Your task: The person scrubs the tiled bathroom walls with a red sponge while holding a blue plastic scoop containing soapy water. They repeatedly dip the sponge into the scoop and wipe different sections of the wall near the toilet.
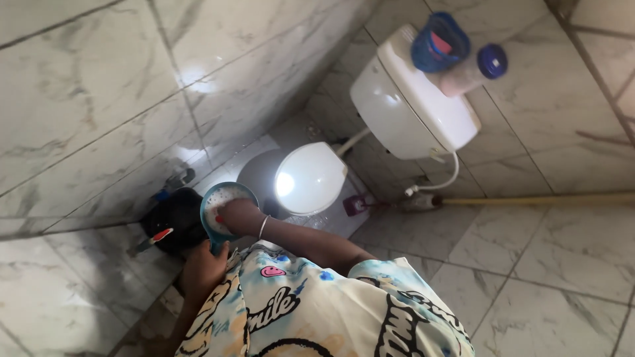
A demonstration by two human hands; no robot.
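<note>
Teal scoop: hands partly hidden

Right hand (237, 215) sits inside the teal scoop (221, 206), fingers curled down into it; can't tell what they touch. Bracelet on that wrist. Left hand (204, 268) is clamped round the scoop's handle from below, handle mostly hidden. Scoop is held above the floor, just beside the black bucket (173, 218) near the wall. Shirt (317, 311) cuts off both forearms.

Short-sleeved shirt (317, 317), pale blue-cream tie-dye, black cartoon lettering, pink smiley patch; thin silver bangle (263, 227) on right wrist.
</note>
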